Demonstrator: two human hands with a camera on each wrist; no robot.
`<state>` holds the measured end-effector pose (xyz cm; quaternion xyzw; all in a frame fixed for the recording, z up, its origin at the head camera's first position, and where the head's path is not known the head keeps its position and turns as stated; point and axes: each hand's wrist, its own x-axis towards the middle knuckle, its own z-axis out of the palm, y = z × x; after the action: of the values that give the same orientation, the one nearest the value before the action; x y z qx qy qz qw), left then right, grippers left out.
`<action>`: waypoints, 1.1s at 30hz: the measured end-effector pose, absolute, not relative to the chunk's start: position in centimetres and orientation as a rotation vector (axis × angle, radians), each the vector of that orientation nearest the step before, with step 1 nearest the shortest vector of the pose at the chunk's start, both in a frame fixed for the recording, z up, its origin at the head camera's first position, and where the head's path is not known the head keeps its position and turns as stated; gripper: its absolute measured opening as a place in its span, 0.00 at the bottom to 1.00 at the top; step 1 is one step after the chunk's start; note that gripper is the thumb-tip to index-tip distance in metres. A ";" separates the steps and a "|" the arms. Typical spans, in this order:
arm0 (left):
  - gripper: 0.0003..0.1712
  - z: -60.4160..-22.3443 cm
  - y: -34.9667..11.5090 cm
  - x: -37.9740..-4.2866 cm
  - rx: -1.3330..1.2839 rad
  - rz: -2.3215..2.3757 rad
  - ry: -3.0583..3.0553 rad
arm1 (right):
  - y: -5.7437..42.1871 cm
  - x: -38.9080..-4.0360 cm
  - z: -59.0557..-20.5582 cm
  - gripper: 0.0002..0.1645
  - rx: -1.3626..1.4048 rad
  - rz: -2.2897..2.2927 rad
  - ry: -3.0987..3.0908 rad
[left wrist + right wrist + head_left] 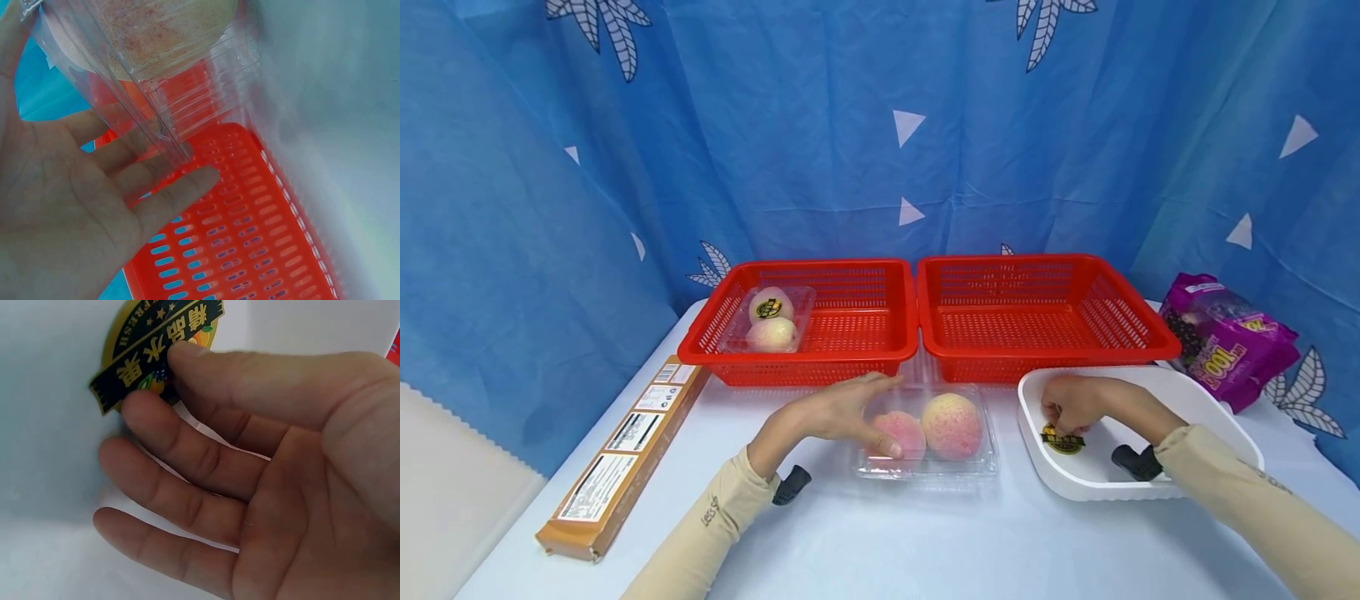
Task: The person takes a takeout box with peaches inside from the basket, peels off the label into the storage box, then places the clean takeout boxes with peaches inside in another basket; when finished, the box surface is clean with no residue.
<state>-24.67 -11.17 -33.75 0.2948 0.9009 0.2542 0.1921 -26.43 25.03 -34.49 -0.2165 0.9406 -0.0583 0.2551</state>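
Observation:
A clear plastic clamshell box (988, 450) with two peaches, one pink (901, 433) and one yellowish-pink (952, 427), lies on the table in front of the baskets. My left hand (842, 410) touches its left side; in the left wrist view the fingers (178, 197) are fairly straight along the plastic edge. Inside a white plastic basin (1217, 483), my right hand (1078, 402) pinches a black-and-gold fruit sticker (1063, 442) between thumb and forefinger. The right wrist view shows the sticker's printed face (147, 362), with the other fingers loosely bent below it.
A red basket (850, 333) at the back left holds another clear box with two peaches (771, 321). Beside it stands a second red basket (1007, 321). A long brown carton (625, 458) lies on the left, and a purple fruit bag (1228, 354) is behind the basin.

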 end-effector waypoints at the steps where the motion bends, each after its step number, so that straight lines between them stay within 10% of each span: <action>1: 0.58 -33.8 -11.2 -24.7 0.829 0.712 2.528 | 25.1 -26.4 -34.4 0.07 -0.603 -0.163 2.552; 33: 0.58 -33.7 -11.2 -24.6 0.856 0.711 2.533 | 19.3 -24.3 -28.0 0.24 -1.017 -0.442 2.709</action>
<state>-24.62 -11.22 -33.74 0.3040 0.8995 0.2524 0.1862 -24.30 19.27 -27.95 -0.3455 0.9201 -0.1500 0.1069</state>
